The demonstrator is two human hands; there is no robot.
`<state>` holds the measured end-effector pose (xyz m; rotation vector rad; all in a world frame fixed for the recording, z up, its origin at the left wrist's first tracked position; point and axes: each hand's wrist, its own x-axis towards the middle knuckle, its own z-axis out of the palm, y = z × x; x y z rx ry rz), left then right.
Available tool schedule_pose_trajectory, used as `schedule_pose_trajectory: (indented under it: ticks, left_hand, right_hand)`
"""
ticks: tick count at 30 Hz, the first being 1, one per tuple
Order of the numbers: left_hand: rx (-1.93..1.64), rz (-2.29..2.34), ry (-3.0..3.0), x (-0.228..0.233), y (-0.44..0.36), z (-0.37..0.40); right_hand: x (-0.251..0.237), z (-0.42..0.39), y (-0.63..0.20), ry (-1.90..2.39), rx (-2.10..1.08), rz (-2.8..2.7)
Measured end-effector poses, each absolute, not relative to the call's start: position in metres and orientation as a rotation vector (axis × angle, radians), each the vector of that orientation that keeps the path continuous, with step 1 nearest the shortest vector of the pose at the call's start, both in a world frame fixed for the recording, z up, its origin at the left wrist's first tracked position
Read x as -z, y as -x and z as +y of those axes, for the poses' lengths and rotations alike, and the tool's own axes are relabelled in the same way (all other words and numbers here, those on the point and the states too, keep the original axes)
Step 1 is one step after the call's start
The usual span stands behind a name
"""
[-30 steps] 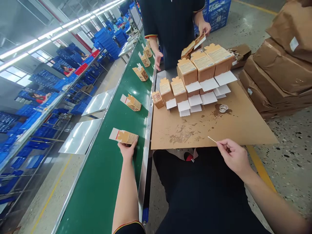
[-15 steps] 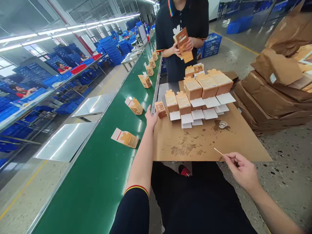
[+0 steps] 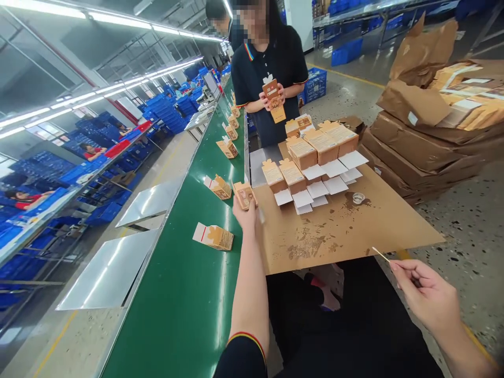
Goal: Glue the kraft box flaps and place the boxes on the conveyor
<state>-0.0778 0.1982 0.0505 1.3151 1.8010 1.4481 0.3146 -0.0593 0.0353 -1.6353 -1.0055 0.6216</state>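
Observation:
My left hand (image 3: 247, 216) grips a small brown carton (image 3: 244, 195) and holds it just above the left edge of the brown cardboard work board (image 3: 366, 231). My right hand (image 3: 427, 295) pinches a thin stick (image 3: 380, 255) near the board's front right corner. Rows of similar cartons (image 3: 311, 157) with open white flaps stand at the back of the board. A small clear dish (image 3: 358, 198) sits beside a stain on the board. Another carton (image 3: 214, 237) lies flat on the green conveyor belt (image 3: 185, 304).
More cartons (image 3: 220, 187) lie spaced along the belt. A person in a dark polo shirt (image 3: 271, 73) stands at the far end of the board holding a carton. Brown paper-wrapped bundles (image 3: 429, 136) are stacked at right. Blue crates (image 3: 98, 173) fill racks at left.
My left hand left the flat carton on the belt, reached to the board's edge and picked up a small carton. The view tilted up. My right hand kept holding the stick.

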Motion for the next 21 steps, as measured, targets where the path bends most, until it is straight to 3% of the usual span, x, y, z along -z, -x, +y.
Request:
schedule_pose_trajectory:
  ticks: [3, 9, 15, 21]
  left_hand:
    - [-1.537, 2.078, -1.494, -0.048, 0.092, 0.146]
    - [-1.030, 2.193, -1.754, -0.024, 0.070, 0.068]
    - [-1.213, 2.111, -1.108, -0.031, 0.077, 0.083]
    - [-1.286, 1.807, -0.933, -0.018, 0.054, 0.083]
  right_hand:
    - [-0.033, -0.072, -0.303, 1.626, -0.632, -0.985]
    - [-0.023, -0.086, -0.301, 1.587, -0.736, -1.208]
    - [-0.032, -0.047, -0.298, 1.470, -0.823, -1.473]
    - [-0.034, -0.023, -0.253, 1.202, -0.932, -1.737]
